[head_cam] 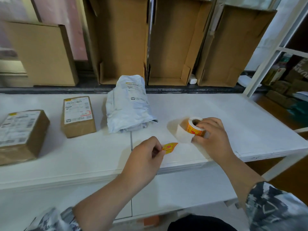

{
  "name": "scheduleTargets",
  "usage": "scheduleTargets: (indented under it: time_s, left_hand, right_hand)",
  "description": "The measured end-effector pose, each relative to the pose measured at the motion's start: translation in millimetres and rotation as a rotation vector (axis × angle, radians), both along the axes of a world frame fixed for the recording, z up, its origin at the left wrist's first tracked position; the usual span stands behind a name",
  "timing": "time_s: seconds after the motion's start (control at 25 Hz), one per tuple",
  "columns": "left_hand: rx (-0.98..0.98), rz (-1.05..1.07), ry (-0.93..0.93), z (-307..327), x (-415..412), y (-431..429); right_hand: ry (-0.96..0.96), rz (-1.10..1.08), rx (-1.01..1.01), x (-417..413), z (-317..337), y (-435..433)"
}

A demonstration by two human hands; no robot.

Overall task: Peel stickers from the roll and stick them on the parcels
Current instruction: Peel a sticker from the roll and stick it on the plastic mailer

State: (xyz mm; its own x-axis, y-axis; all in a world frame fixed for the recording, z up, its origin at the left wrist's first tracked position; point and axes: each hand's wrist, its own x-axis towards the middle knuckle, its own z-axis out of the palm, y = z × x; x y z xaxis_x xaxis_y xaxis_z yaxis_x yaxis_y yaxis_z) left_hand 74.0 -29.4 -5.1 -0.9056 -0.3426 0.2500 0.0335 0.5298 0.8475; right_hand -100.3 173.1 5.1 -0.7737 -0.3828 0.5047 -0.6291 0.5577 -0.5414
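My left hand [146,155] pinches a small orange and yellow sticker [169,147] between thumb and finger, just above the white table [233,114]. My right hand [211,135] rests on the sticker roll [194,129], which lies on the table with a strip of white backing paper [183,135] hanging off its left side. Three parcels sit to the left: a grey plastic mailer bag [128,104] nearest the roll, a small cardboard box [77,115] with a white label, and a larger cardboard box [21,135] at the far left.
Tall open cardboard cartons [121,40] stand along the back behind the table. A white metal shelf frame [273,52] with packed goods is at the right. The table's front edge [183,165] runs below my hands.
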Motion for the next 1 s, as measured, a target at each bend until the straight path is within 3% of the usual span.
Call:
scheduleTargets:
  time_s: [0.16, 0.24, 0.32, 0.44, 0.52, 0.72, 1.0]
  left_hand:
    - [-0.104, -0.062, 0.087, 4, 55, -11]
    - [-0.095, -0.107, 0.135, 9, 77, -18]
    - [0.050, -0.116, 0.162, 19, 85, -23]
    - [0.155, -0.102, 0.221, 47, 76, -24]
    - [0.161, -0.054, 0.288, 65, 70, -29]
    - [0.401, 0.013, 0.309, 102, 51, -46]
    - [0.505, 0.258, 0.223, 139, -19, -91]
  right_hand:
    - [0.057, -0.063, 0.018, 12, 5, 3]
    - [0.158, -0.231, -0.182, 36, 14, 2]
    - [0.219, -0.217, -0.408, 74, 36, -15]
    - [-0.011, 0.295, -0.353, 126, 70, -54]
    - [-0.241, 0.509, -0.325, 142, 81, -76]
    - [-0.548, 0.430, -0.586, 128, 103, -105]
    - [-0.601, 0.266, -0.476, 67, 143, -169]
